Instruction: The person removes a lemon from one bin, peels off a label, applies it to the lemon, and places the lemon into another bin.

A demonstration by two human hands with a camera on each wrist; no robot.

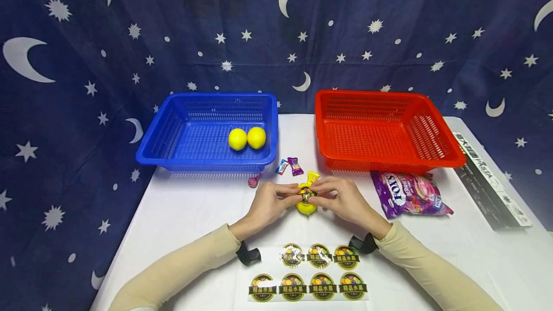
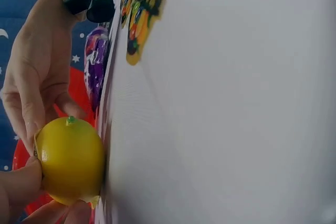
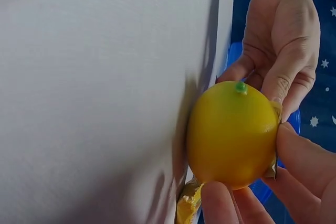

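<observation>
Both hands are at the middle of the table, on either side of a yellow lemon [image 1: 306,209] that carries a round black-and-gold fruit sticker [image 1: 306,194]. My left hand [image 1: 269,204] grips its left side, thumb and fingertips at the sticker's edge. From the other side my right hand [image 1: 344,201] holds it the same way. The lemon [image 2: 73,161] shows a green nub in the left wrist view. In the right wrist view, part of the sticker's edge [image 3: 273,167] stands off the lemon [image 3: 231,135]. A yellow-wrapped candy [image 1: 313,177] lies just behind it.
Two more lemons [image 1: 247,138] lie in a blue basket [image 1: 207,161]. A red basket [image 1: 389,161] stands to its right. Small candies [image 1: 295,166], a lollipop [image 1: 253,181], a purple candy bag [image 1: 410,195] and a pasta box [image 1: 490,184] surround the hands. In front lies a sticker sheet [image 1: 308,270].
</observation>
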